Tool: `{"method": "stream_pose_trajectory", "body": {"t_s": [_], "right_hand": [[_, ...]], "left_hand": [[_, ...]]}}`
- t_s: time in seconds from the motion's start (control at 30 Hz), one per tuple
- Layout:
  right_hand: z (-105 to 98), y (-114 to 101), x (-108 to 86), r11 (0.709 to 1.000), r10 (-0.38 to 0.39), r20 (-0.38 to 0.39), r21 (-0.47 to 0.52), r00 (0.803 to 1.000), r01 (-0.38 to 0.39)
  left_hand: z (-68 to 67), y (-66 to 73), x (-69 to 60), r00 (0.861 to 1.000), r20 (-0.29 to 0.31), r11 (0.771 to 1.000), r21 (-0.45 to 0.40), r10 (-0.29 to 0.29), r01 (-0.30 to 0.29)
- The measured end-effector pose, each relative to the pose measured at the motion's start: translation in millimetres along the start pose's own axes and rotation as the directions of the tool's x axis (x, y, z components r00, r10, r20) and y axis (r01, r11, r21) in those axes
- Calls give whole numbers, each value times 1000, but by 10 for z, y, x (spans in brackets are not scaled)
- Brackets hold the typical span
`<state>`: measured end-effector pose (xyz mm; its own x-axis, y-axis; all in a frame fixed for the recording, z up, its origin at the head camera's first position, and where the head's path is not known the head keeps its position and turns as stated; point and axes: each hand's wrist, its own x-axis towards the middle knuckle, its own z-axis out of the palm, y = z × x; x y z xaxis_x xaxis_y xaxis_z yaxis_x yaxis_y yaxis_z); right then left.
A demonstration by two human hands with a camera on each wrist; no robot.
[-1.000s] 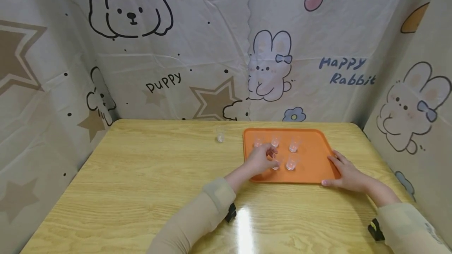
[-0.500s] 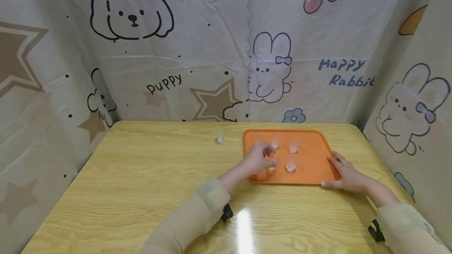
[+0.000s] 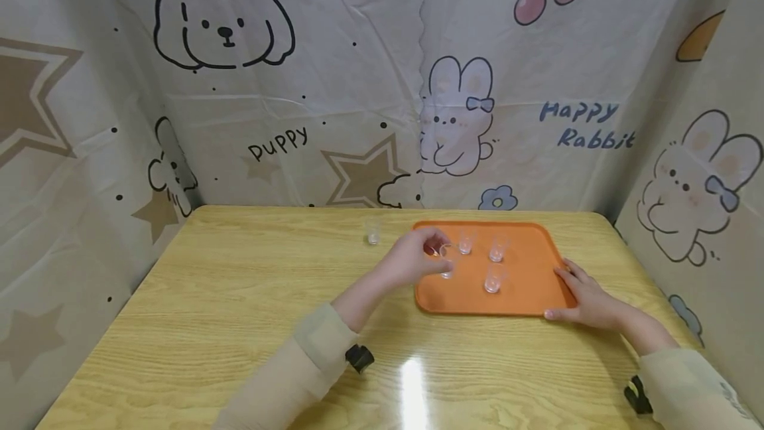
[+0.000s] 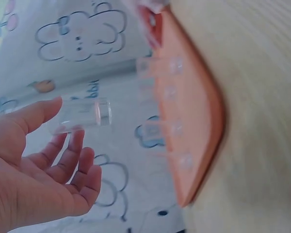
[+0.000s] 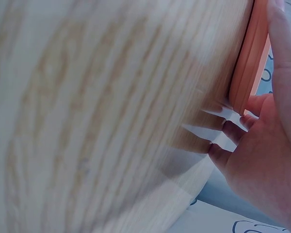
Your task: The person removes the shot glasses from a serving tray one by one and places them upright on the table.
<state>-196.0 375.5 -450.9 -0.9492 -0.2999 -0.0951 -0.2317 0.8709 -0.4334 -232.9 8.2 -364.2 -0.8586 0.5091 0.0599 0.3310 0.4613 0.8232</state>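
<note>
My left hand (image 3: 414, 259) pinches a small clear glass (image 4: 85, 114) between thumb and fingers, held up over the left part of the orange tray (image 3: 531, 271). In the left wrist view that glass is clear of the tray, its thick base pointing away from the palm. Several more clear glasses stand on the tray, among them a front glass (image 3: 493, 282), a back glass (image 3: 465, 244) and a glass (image 3: 497, 251) to its right. My right hand (image 3: 591, 298) rests against the tray's front right corner, thumb along the front edge, fingers at the right side.
One more clear glass (image 3: 373, 234) stands on the wooden table (image 3: 251, 284), left of the tray near the back. A printed curtain (image 3: 286, 85) hangs close behind the table and along both sides.
My left hand has lifted the glass off the tray's front row and carried it left and slightly back. My right hand has stayed at the tray corner.
</note>
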Motion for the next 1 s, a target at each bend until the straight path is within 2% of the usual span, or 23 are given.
{"method": "stream_pose_trajectory", "body": {"t_s": [0.2,0.37,0.5,0.73,0.87,1.0], "right_hand": [[12,7,-4,1000,5,1,0,1000,-5],[13,10,-4,1000,0,1,1,1000,0],[18,18,0,1000,-1,-1,-1,1000,1],[11,-3,4,1000,-11,-16,-1,1000,11],[15,-8,-5,1000,-16,-23,-7,1000,15],[20,2,-3,1000,-15,-23,-14,1000,14]], "left_hand": [[-283,63,-146,999,-35,1000,13,-18,18],[-513,22,-254,993,-106,999,-4,-44,44],[-675,-45,-324,983,-179,999,-28,-50,46],[-873,-224,-440,948,-307,996,-67,-83,65],[-930,-385,-471,922,-374,994,-72,-99,77],[-965,-574,-473,900,-409,987,-110,-150,115]]}}
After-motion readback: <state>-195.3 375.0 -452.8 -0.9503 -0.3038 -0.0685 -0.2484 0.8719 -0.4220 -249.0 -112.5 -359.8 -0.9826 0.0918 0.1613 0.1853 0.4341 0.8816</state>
